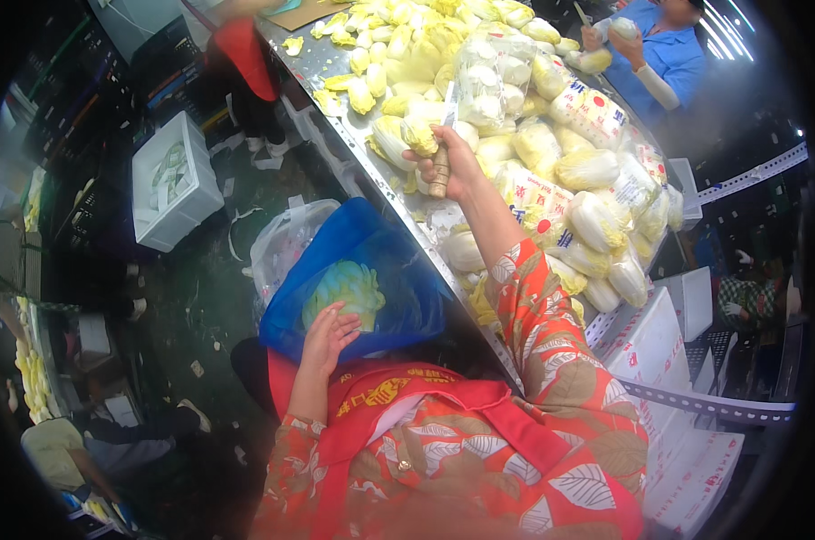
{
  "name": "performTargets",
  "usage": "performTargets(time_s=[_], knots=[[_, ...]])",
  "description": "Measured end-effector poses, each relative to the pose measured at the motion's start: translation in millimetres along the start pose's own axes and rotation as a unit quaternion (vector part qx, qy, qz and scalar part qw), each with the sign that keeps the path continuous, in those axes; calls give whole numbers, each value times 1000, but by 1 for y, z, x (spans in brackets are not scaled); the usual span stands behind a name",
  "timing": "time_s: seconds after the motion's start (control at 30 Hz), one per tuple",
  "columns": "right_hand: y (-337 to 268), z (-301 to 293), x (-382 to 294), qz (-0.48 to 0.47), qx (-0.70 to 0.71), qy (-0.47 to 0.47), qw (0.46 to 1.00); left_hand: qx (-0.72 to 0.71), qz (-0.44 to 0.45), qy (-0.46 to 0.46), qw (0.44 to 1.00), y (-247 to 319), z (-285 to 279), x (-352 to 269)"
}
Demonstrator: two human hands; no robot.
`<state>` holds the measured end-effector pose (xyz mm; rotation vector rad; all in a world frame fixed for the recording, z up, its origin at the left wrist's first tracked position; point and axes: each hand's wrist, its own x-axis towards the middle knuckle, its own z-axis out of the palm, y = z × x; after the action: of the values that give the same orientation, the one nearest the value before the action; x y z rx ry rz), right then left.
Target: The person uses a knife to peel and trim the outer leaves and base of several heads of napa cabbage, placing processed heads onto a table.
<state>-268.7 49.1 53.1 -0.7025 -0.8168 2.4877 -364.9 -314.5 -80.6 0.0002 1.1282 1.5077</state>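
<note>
My right hand (453,165) is closed round the wrapped handle of a knife (441,169), whose blade points away over the heap. Near its fingertips lies a small napa cabbage heart (419,136); whether they touch it, I cannot tell. My left hand (331,332) has its fingers apart over the mouth of a blue plastic bag (407,297). Pale green cabbage leaves (346,290) lie inside that bag, just beyond the left fingers. Napa cabbages (586,169), some in printed plastic bags, are heaped on the metal table (407,216).
A clear plastic bag (282,243) stands behind the blue one. On the floor is a white foam box (178,182) with wrapping inside. White printed cartons (691,472) are stacked at right. Across the table a person in blue (657,54) holds a cabbage; others are around.
</note>
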Motion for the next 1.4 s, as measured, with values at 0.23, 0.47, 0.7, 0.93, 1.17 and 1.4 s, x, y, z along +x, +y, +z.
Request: performTargets(time_s=[0.23, 0.47, 0.7, 0.93, 1.17, 1.4], knots=[[11, -25, 1, 37, 0, -17, 999, 12, -10, 2, 1000, -2, 0, 6], [-56, 25, 57, -134, -104, 130, 977, 11, -13, 21, 1000, -2, -5, -2], [-107, 48, 102, -255, -249, 37, 934, 10, -24, 18, 1000, -20, -6, 2], [9, -28, -45, -128, -252, 150, 948, 154, -4, -4, 988, -20, 13, 21], [62, -69, -163, -153, -292, 219, 919, 318, 193, -145, 917, 38, 106, 89], [83, -90, -194, -156, -237, 241, 928, 712, 492, -62, 498, 78, 232, 171]])
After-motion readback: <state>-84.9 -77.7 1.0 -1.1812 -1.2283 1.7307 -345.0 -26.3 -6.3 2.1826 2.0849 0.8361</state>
